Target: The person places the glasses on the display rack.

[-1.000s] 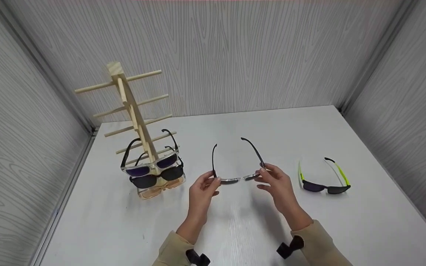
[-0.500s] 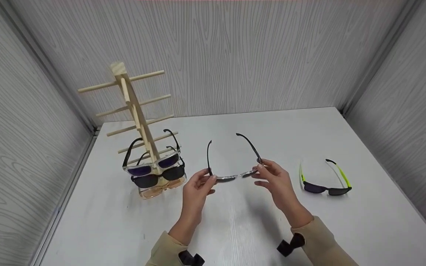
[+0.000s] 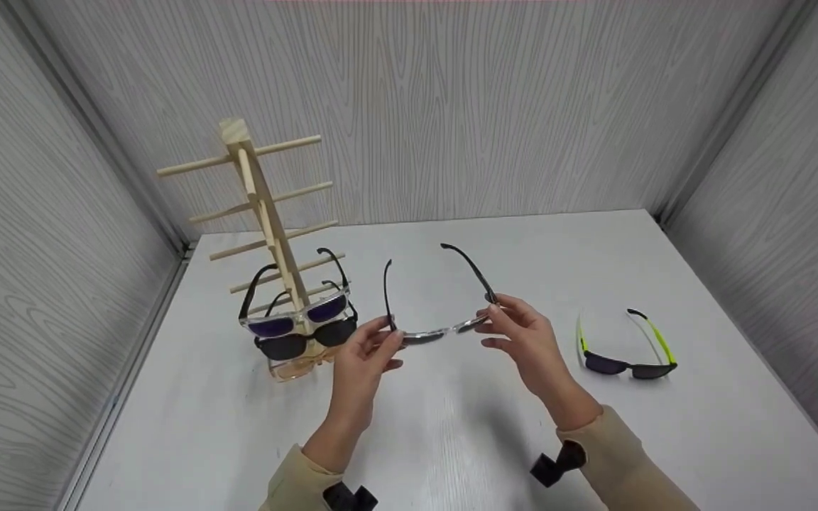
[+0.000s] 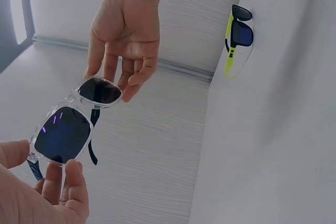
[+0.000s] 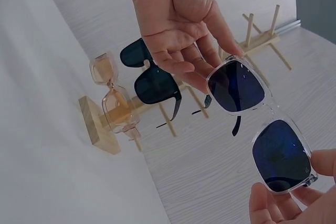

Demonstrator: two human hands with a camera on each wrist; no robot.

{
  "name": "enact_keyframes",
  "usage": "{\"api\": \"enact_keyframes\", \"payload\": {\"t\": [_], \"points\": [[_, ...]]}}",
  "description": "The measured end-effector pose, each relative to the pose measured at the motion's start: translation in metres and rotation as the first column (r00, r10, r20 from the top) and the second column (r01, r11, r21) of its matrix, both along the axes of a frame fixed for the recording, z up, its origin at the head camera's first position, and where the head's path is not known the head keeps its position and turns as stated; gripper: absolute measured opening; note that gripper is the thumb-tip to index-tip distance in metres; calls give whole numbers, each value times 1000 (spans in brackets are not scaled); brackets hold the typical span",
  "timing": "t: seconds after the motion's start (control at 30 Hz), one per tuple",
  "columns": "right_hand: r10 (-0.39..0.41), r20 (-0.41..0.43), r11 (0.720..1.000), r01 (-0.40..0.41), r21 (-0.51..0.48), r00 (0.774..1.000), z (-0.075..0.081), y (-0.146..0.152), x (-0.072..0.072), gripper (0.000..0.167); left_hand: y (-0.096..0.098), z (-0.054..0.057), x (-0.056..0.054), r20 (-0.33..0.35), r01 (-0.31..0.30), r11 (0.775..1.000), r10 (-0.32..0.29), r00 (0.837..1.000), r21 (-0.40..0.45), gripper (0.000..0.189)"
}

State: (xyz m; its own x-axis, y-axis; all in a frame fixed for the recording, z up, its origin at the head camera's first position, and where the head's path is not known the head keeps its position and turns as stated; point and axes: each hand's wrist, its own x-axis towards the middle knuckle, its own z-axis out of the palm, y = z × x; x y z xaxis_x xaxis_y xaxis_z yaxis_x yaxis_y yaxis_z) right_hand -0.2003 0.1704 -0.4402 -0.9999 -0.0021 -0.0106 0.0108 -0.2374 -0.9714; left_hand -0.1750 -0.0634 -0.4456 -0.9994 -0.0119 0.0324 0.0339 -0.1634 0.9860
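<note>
Clear-framed sunglasses (image 3: 423, 338) with dark lenses and black temples are held up above the table, temples unfolded and pointing away from me. My left hand (image 3: 363, 358) pinches the left end of the frame near the hinge, between thumb and fingers. At the other end, my right hand (image 3: 528, 348) grips the right hinge corner the same way. Both lenses (image 4: 62, 135) face the left wrist camera, and they show dark blue in the right wrist view. My left fingertips lie close in front of the stand's lower glasses in the head view.
A wooden display stand (image 3: 267, 206) with several pegs rises at left. Low on it hang clear-framed sunglasses with purple lenses (image 3: 270, 326), black sunglasses (image 3: 285, 347) and peach-coloured glasses (image 5: 118, 103). Yellow-and-black sunglasses (image 3: 629, 365) lie unfolded on the white table (image 3: 707, 440) at right. Panels enclose the table.
Both hands have carried the held sunglasses left and slightly up, toward the stand. The frame now tilts a little more, its right end higher. The grip looks the same.
</note>
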Motion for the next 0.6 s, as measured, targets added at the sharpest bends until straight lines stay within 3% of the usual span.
{"api": "enact_keyframes", "payload": {"t": [0.37, 0.6], "points": [[64, -39, 998, -64, -11, 997, 20, -11, -1, 30, -10, 20, 10, -70, -22, 1000, 23, 997, 5, 43], [94, -58, 995, -95, -19, 994, 29, -16, -2, 31, -16, 30, 14, -72, -27, 1000, 28, 997, 13, 43]]}}
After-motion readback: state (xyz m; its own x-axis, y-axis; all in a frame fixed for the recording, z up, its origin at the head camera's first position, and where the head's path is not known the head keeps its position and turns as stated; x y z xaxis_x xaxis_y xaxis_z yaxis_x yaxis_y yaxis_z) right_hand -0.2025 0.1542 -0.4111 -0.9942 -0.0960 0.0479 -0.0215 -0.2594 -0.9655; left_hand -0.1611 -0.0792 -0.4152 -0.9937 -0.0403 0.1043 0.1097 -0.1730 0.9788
